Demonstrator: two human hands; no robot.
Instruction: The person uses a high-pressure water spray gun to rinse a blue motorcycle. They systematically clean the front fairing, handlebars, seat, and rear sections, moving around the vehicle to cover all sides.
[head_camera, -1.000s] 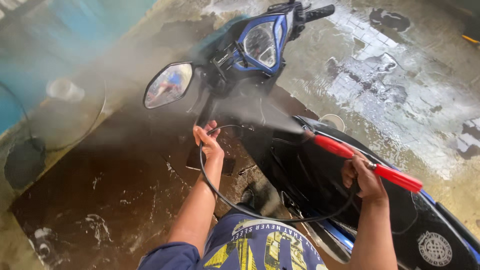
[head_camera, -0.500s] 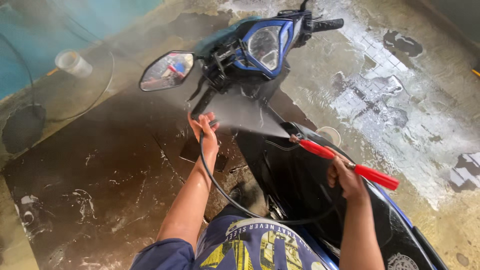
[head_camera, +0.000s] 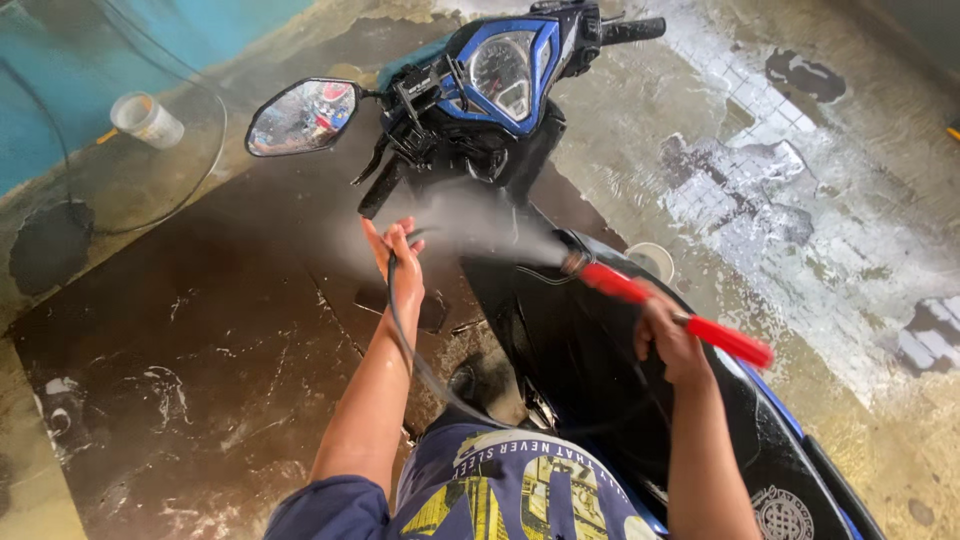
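Over one scooter (head_camera: 560, 330) — one red spray wand (head_camera: 670, 312)

Wet cracked floor (head_camera: 200, 340), teal wall (head_camera: 60, 110)

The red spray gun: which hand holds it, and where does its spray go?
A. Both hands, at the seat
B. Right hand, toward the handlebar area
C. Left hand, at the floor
B: the right hand grips the red spray gun, misting toward the scooter handlebar area.

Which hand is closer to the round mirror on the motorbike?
Left. The left hand holds the hose just below the mirror; the right hand grips the red spray wand, farther away over the seat.
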